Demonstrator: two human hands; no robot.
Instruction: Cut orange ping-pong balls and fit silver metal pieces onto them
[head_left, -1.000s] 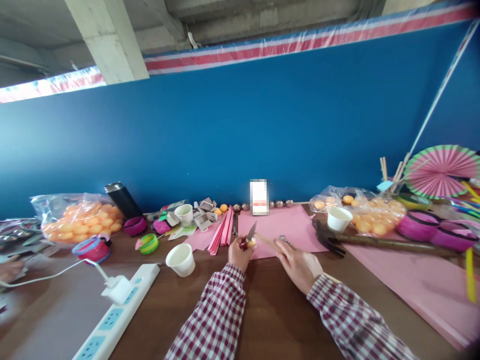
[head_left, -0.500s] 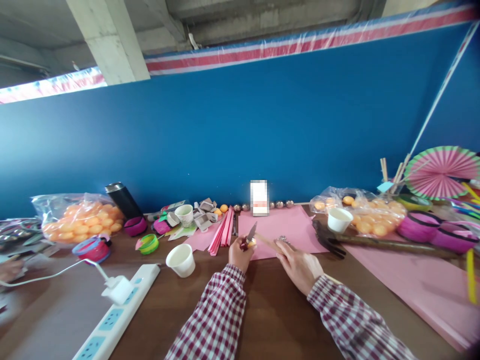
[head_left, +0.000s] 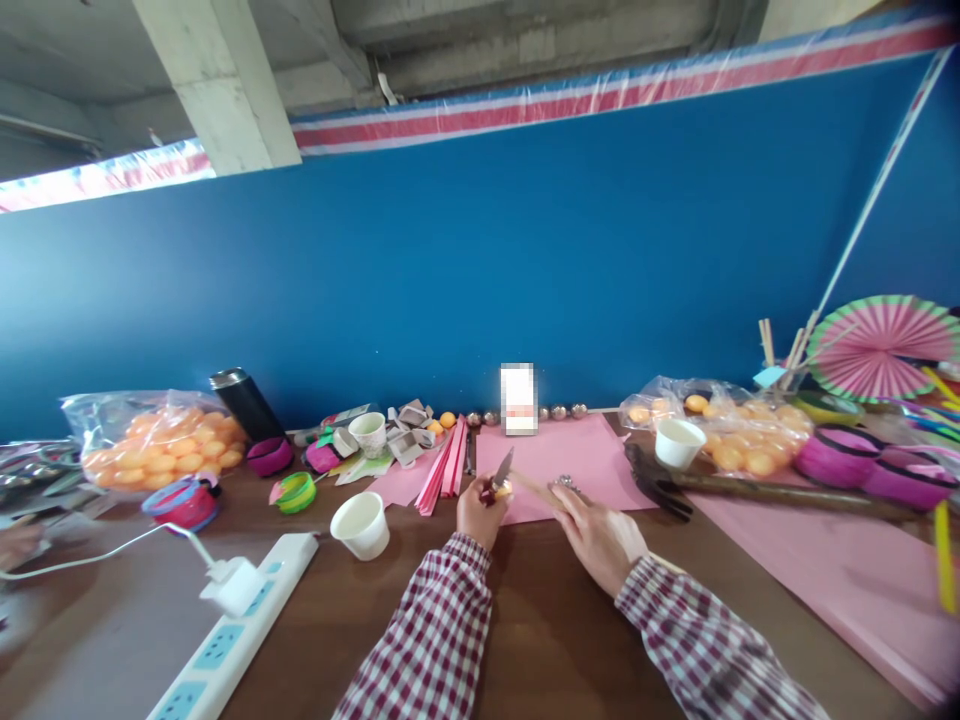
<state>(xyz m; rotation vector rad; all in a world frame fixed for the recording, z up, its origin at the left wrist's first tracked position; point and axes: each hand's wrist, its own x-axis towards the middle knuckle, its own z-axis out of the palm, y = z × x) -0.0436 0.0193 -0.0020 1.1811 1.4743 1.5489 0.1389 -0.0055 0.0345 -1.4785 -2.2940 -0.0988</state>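
Observation:
My left hand [head_left: 480, 515] is closed around a small pointed knife [head_left: 504, 468], its blade sticking up past the fingers. A small yellowish bit shows at those fingertips, too small to name. My right hand [head_left: 598, 537] grips a thin wooden stick [head_left: 534, 483]; one end reaches the left fingers and the other comes out beneath the right wrist. Both hands are over the near edge of a pink paper sheet [head_left: 600, 450]. Just beyond the right fingers lies a small shiny metal item [head_left: 566, 482], partly hidden.
Left of my hands stand a white paper cup [head_left: 361, 530], folded pink strips [head_left: 452, 460] and a power strip [head_left: 247, 625]. A hammer [head_left: 787, 492], another white cup [head_left: 679, 445] and a bag of orange balls [head_left: 757, 440] are on the right. Another person's hand [head_left: 19, 543] shows at far left.
My two hands hold nearly the same position, with the knife and stick still gripped. The person's hand at far left has shifted slightly.

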